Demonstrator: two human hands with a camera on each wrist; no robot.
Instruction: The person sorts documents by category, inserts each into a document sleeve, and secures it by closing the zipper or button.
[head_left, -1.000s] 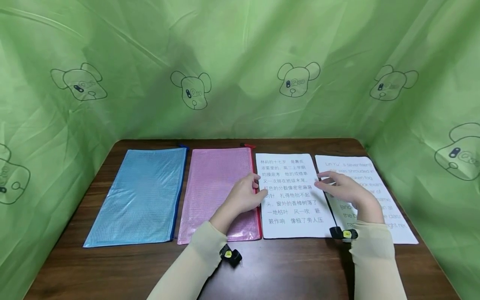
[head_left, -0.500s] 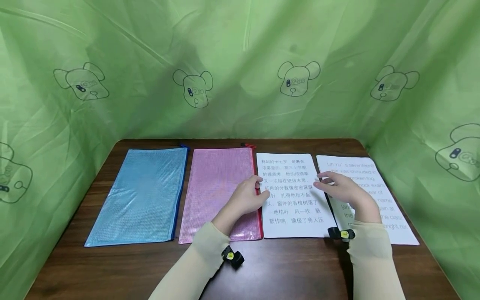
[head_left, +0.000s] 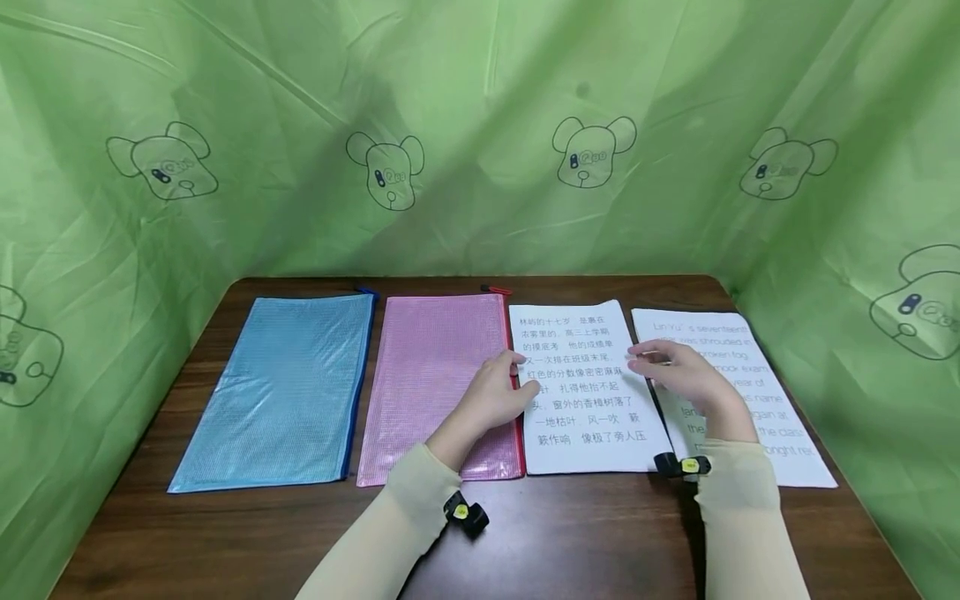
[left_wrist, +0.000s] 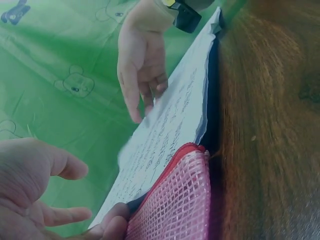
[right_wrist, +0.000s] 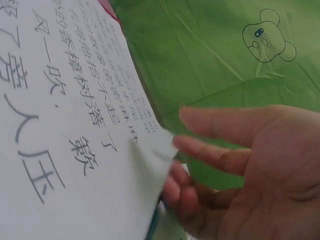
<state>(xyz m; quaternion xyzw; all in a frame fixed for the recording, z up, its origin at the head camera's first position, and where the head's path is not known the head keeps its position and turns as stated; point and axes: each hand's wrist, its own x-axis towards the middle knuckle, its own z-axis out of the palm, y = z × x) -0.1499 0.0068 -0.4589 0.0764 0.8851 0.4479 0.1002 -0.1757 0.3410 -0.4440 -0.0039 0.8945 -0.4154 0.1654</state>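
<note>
A white sheet with printed Chinese text (head_left: 581, 417) lies between my hands, its upper right corner raised a little. My left hand (head_left: 495, 392) is at its left edge, over the red zipper side of a pink mesh zip pouch (head_left: 435, 350). In the left wrist view, the thumb and a finger spread apart, with other fingertips (left_wrist: 116, 222) low at the sheet's edge. My right hand (head_left: 686, 375) is at the right edge, fingers pointing left. In the right wrist view, its fingertips (right_wrist: 180, 142) meet the sheet's bent edge, the lower fingers partly behind it.
A sheet with English text (head_left: 780, 417) lies at the right, partly under my right hand. A blue mesh zip pouch (head_left: 277, 392) lies at the far left. All rest on a dark wooden table (head_left: 570, 533) with green cloth (head_left: 480, 233) around it.
The Chinese sheet's upper right corner has risen slightly and its right edge has shifted a little left. My right hand has edged left; the left hand has barely moved.
</note>
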